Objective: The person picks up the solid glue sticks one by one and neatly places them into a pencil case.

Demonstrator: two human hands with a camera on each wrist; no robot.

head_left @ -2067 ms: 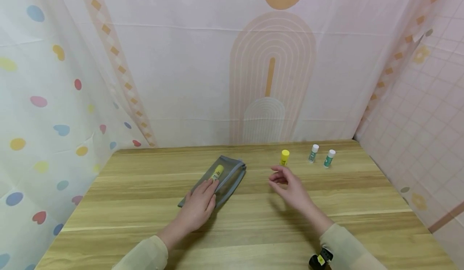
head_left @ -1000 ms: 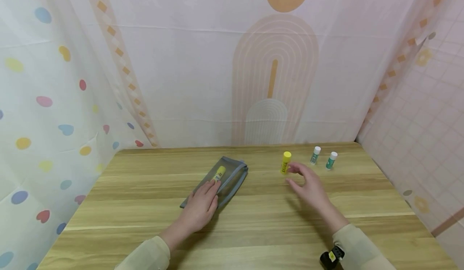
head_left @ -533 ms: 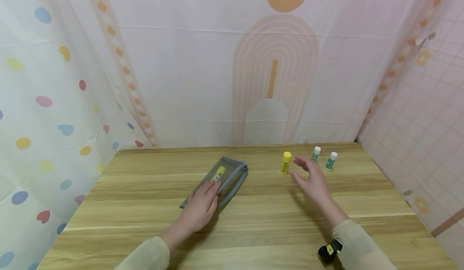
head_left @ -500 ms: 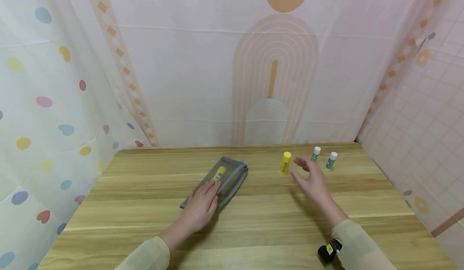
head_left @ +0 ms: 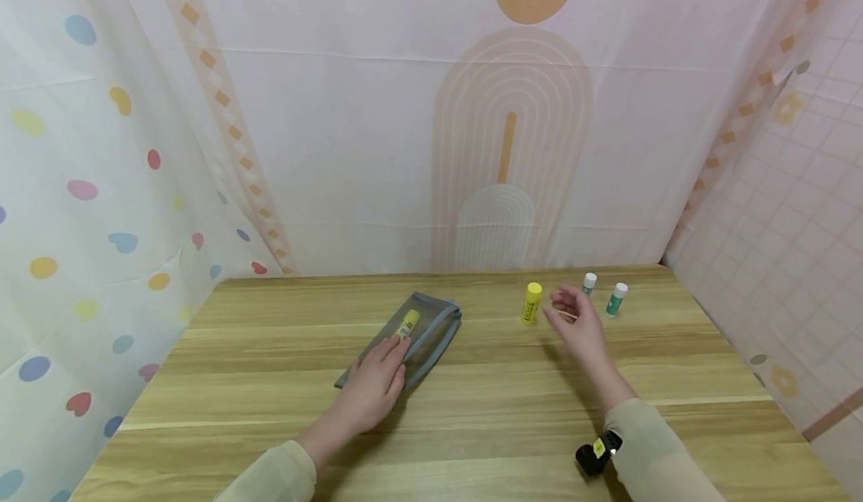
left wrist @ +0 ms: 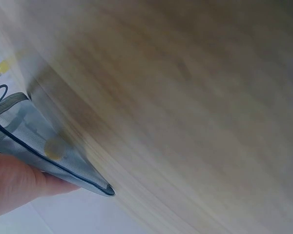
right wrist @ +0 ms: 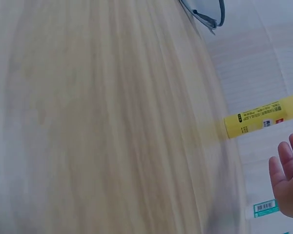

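Nearest, our left hand lies flat, fingers straight, on the grey mesh pouch, which holds a yellow glue stick. Farther out, our right hand hovers with fingers loosely spread between the upright yellow glue stick and two green glue sticks on the wooden table.

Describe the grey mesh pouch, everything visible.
The grey mesh pouch is a flat, soft pencil-case shape of see-through grey netting with darker grey edging. It lies flat on the wooden table, left of centre, set diagonally with its far end pointing up and to the right. A yellow glue stick shows through the mesh near that far end. The left hand rests on its near end, fingers straight, pressing it down. Whether it is zipped cannot be told.
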